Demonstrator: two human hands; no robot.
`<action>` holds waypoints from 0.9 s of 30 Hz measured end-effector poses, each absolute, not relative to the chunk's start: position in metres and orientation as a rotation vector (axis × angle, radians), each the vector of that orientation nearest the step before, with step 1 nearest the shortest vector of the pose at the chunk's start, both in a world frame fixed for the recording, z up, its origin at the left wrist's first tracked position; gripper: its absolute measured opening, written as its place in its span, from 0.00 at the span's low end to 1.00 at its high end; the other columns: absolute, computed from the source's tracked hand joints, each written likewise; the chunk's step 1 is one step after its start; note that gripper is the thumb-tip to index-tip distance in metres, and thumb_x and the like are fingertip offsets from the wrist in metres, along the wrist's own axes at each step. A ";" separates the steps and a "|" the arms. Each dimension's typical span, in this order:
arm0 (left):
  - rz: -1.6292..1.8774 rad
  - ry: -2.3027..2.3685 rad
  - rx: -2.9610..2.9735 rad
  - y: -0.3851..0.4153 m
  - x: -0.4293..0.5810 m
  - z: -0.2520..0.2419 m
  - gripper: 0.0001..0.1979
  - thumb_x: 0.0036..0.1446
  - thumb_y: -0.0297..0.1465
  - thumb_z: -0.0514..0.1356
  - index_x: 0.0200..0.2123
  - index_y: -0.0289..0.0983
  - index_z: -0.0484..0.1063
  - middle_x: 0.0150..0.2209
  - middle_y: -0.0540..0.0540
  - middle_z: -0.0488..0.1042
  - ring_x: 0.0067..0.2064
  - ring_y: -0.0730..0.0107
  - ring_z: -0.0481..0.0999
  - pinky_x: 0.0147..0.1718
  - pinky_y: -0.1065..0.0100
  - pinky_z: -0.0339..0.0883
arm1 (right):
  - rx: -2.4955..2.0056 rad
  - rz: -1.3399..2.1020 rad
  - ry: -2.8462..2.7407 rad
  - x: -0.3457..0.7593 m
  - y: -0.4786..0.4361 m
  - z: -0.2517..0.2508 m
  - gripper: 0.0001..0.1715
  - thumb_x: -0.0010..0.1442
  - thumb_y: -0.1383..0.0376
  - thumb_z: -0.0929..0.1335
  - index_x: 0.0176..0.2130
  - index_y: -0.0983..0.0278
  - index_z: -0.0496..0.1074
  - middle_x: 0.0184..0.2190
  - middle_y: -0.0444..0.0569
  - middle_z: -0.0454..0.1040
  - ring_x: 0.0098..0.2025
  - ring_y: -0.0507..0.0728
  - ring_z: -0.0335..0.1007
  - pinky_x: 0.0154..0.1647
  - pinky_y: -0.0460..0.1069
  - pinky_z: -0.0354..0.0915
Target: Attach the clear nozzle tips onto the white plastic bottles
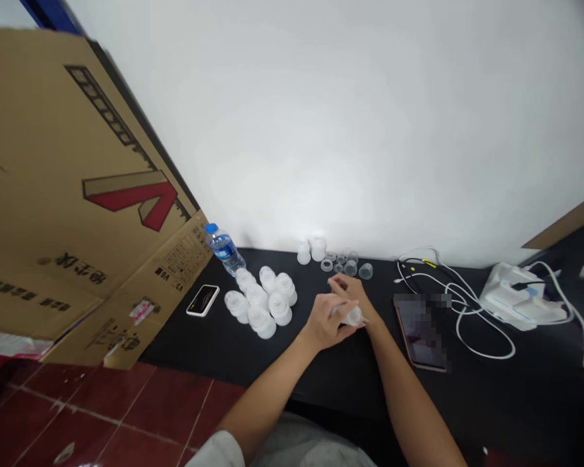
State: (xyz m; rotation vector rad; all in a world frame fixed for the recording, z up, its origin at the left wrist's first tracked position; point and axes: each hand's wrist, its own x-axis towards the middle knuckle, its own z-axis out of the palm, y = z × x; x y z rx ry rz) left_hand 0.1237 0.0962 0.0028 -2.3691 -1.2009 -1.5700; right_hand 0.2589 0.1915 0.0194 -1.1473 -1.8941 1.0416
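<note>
My left hand (324, 322) and my right hand (353, 292) meet over the black table, and together they hold a small frosted plastic part (354, 316). The fingers hide most of it. Just left of my hands stands a group of several frosted white plastic bottle-shaped parts (260, 301). Beyond my fingertips lie small clear plastic cups (365, 271) and a clear plastic ring (326, 264). Two white plastic pieces (310, 251) stand against the wall.
A black smartphone (203, 300) lies left of the group, and a blue-capped water bottle (225, 251) leans near a large cardboard sheet (87, 194). To the right are a blurred tablet (421, 331), white cables (460, 311) and a white device (520, 298).
</note>
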 end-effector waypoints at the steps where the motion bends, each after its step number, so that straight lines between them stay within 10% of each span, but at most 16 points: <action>1: -1.564 -1.161 -2.347 0.096 0.123 0.003 0.28 0.63 0.43 0.72 0.65 0.47 0.75 0.47 0.40 0.81 0.50 0.50 0.83 0.51 0.52 0.76 | -1.173 0.996 -2.012 0.256 0.189 0.017 0.23 0.69 0.47 0.66 0.43 0.60 0.81 0.32 0.46 0.82 0.35 0.59 0.77 0.42 0.51 0.72; 10: -1.743 -1.616 -1.963 0.114 0.107 0.002 0.18 0.75 0.38 0.59 0.64 0.40 0.70 0.57 0.34 0.76 0.59 0.48 0.78 0.59 0.46 0.73 | -1.419 0.573 -2.318 0.242 0.180 0.006 0.38 0.72 0.67 0.63 0.77 0.61 0.61 0.56 0.59 0.83 0.56 0.66 0.81 0.55 0.54 0.71; 18: -1.980 -1.950 -1.824 0.124 0.105 -0.004 0.23 0.78 0.45 0.53 0.67 0.39 0.65 0.64 0.31 0.71 0.68 0.47 0.72 0.69 0.44 0.66 | -1.595 0.399 -2.353 0.241 0.185 -0.001 0.40 0.74 0.70 0.60 0.80 0.60 0.54 0.49 0.58 0.83 0.50 0.64 0.82 0.49 0.50 0.70; 27: -1.726 -1.240 -1.982 0.108 0.114 -0.003 0.34 0.70 0.25 0.62 0.74 0.44 0.55 0.74 0.29 0.61 0.77 0.42 0.61 0.70 0.35 0.65 | -1.586 0.281 -2.355 0.242 0.185 -0.006 0.40 0.71 0.73 0.61 0.78 0.60 0.59 0.55 0.62 0.78 0.57 0.67 0.77 0.58 0.54 0.68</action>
